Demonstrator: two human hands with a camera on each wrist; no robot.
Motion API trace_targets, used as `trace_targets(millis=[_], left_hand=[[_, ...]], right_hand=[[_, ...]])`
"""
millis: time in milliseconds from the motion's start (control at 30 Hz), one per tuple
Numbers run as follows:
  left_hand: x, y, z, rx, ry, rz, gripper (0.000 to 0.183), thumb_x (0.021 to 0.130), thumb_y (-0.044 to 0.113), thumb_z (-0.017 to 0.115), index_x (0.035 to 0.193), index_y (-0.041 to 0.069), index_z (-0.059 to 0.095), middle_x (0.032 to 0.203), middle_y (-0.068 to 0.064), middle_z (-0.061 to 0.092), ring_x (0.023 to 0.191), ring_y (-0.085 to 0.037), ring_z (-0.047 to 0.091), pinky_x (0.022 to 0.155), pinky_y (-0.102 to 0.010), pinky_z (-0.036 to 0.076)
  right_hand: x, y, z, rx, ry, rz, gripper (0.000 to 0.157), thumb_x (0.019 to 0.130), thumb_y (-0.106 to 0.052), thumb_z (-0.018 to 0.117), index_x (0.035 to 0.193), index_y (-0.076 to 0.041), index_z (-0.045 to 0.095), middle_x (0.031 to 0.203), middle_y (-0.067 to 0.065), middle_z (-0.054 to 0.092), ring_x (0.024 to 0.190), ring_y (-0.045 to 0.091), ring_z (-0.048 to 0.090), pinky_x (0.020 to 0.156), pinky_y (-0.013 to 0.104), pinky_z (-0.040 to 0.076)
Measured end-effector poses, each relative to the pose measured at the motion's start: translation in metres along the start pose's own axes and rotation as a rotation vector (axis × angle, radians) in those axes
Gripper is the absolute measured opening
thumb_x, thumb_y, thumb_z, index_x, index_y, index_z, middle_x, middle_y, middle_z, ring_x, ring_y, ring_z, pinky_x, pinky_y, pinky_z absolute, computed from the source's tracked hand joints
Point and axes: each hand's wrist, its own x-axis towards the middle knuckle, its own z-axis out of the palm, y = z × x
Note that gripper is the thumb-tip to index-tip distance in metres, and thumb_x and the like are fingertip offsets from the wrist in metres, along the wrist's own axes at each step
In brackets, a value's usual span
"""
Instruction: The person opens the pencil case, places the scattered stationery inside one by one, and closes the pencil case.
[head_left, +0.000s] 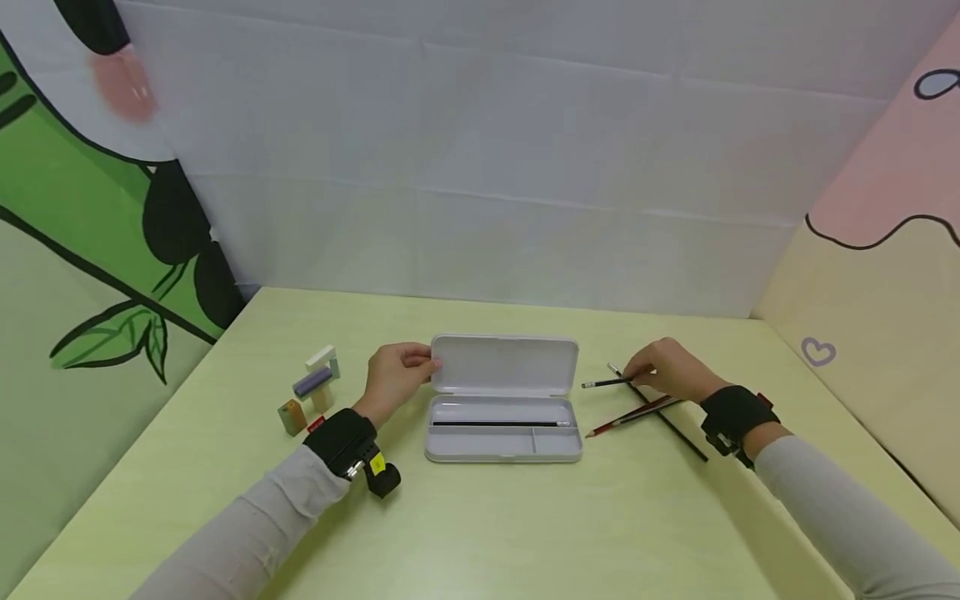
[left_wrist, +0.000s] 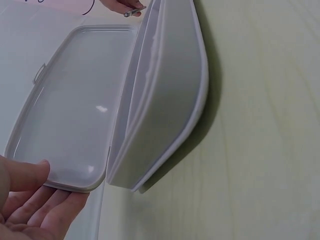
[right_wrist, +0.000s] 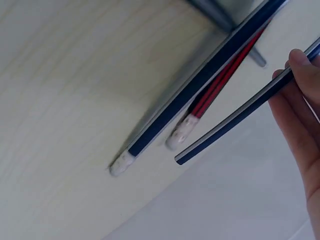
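At the middle of the pale table: one pencil case, light grey, lid raised on its hinge at the far side; one dark pencil lying lengthwise within the rear long compartment, its eraser end to the right. At the lid's left edge: left hand, pinching the rim near the hinge, thumb on the inner face, fingers behind. Right of the case, raised above the table: one dark pencil with white eraser, the held pencil, pinched between thumb and fingers of the right hand; eraser end projecting left past the fingertips toward the case, near but apart from it. Beneath and beside that hand, on the table: one red-and-black pencil and one dark blue pencil, close alongside each other, both with white eraser ends; one further long dark pencil, set crosswise to them. Left of the left hand: a group of small blocks, one purple, one white.
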Motion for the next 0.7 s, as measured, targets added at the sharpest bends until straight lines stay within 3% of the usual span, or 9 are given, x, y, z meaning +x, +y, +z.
trace_targets(millis=[333,700], left_hand=[[0.001,0.003,0.002,-0.005,0.002,-0.009,0.025,0.080,0.009,0.068,0.100,-0.004,0.064,0.094,-0.021,0.067,0.079,-0.022,0.065,0.073,-0.036,0.056],[0.000,0.003,0.003,-0.005,0.008,-0.014,0.025,0.079,0.010,0.068,0.100,-0.004,0.064,0.094,-0.021,0.068,0.079,-0.021,0.065,0.073,-0.035,0.056]], right_hand=[[0.020,-0.024,0.001,0.067,-0.030,-0.053,0.019,0.074,-0.001,0.071,0.089,-0.012,0.071,0.087,0.000,0.070,0.079,0.010,0.062,0.067,0.028,0.055],[0.044,-0.079,0.006,0.198,-0.039,-0.101,0.018,0.073,-0.003,0.072,0.090,-0.008,0.071,0.085,0.002,0.070,0.076,0.007,0.062,0.068,0.024,0.055]])
